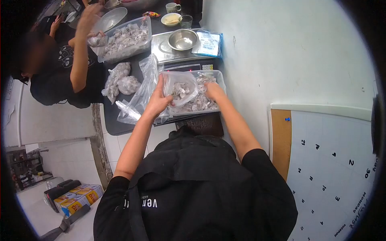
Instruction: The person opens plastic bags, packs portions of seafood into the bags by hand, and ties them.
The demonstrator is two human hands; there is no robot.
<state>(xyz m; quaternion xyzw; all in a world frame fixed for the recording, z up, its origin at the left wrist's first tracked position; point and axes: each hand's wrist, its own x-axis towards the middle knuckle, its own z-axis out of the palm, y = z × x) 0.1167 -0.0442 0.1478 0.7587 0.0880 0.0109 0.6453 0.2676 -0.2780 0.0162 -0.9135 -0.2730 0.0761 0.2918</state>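
Note:
My left hand (160, 99) holds the rim of a clear plastic bag (191, 82), which gapes over a plastic tub (220, 76). Small greyish wrapped packets (181, 89) lie inside the bag. On the tub's right side, my right hand (214, 91) has its fingers down among more such packets (201, 103); the fingertips are partly hidden, and what they grip cannot be made out. Loose empty plastic bags (145, 90) lie to the left of my left hand. Behind the tub stands a scale (161, 50) with a metal bowl (183, 39) on it.
At the left, a co-worker (74, 64) reaches over a second tub (149, 30) of packets. Filled bags (120, 82) lie on the black table (116, 124). A blue-and-white package (209, 43), a plate (171, 19), a glass (185, 21) and a mug (173, 7) stand farther back. A wall (249, 60) borders the right.

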